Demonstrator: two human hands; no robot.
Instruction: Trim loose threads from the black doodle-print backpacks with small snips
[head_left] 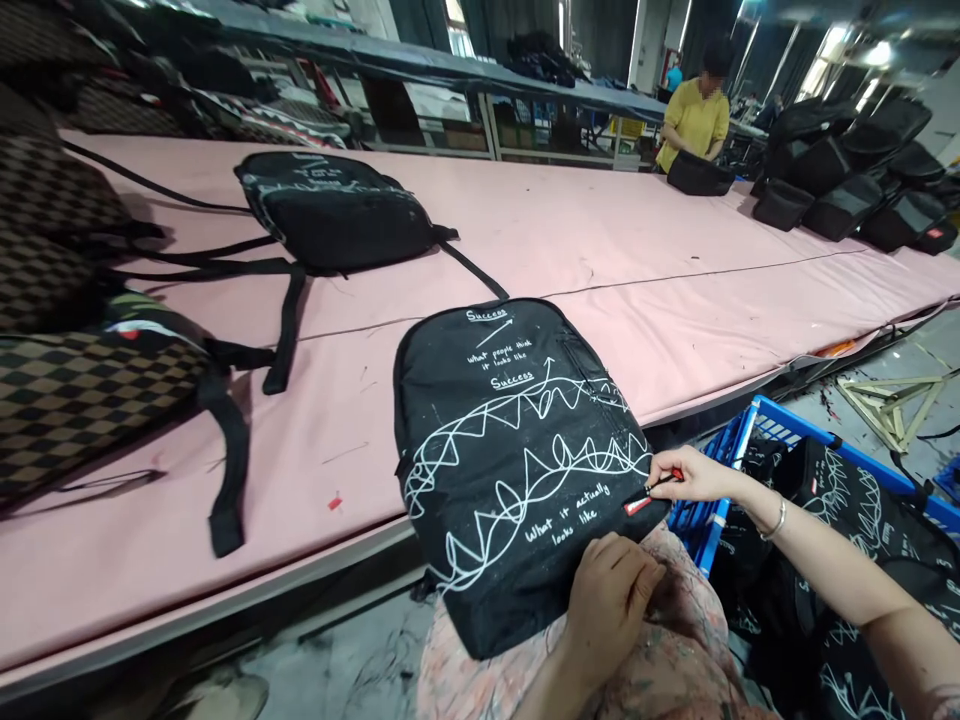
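A black backpack (487, 430) with white lettering and looping white lines leans tilted between the table edge and my lap. My left hand (611, 590) is closed over its lower edge, with the thumb bent on top. Near the lower right corner a small red-and-white label (639, 505) is sewn on the backpack. At that label my right hand (686, 474) pinches a thin black-and-red tool (664, 485), its tip close to the label. The tool is too small for me to tell its exact kind.
On the pink table (562, 240) lies another black backpack (345, 215). Checkered bags (90, 400) with straps fill the left side. A blue crate (757, 410) of printed backpacks stands at my right. Across the table, a person in yellow (697, 115) handles a black bag near a pile of bags (847, 170).
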